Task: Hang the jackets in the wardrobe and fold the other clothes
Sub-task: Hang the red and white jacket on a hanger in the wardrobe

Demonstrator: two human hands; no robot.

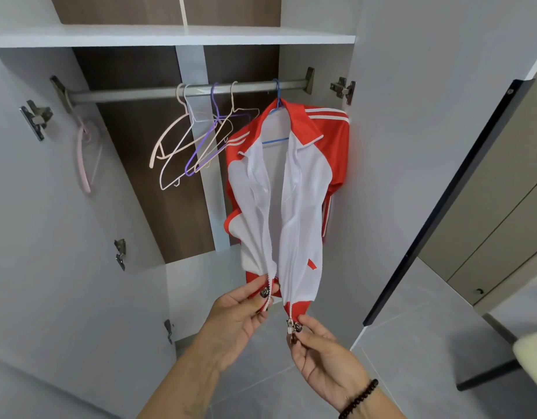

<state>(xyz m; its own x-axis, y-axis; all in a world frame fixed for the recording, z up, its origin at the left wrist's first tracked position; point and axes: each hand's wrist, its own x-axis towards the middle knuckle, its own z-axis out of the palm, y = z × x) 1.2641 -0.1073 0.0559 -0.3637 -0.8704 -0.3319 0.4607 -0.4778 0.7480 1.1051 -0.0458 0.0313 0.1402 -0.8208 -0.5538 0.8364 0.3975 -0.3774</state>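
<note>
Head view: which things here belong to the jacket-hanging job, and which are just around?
In the job: red and white jacket, blue hanger, rail, left hand, right hand.
Just around: empty hangers, pink hanger, top shelf.

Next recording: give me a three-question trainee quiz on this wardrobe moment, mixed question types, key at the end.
1. True or false: the red and white jacket hangs on a blue hanger on the rail.
2. The right hand pinches which part? A) collar B) zipper slider C) sleeve
3. Fill in: the left hand holds the other front edge, and the zip is ____.

Key: 1 true; 2 B; 3 open
</note>
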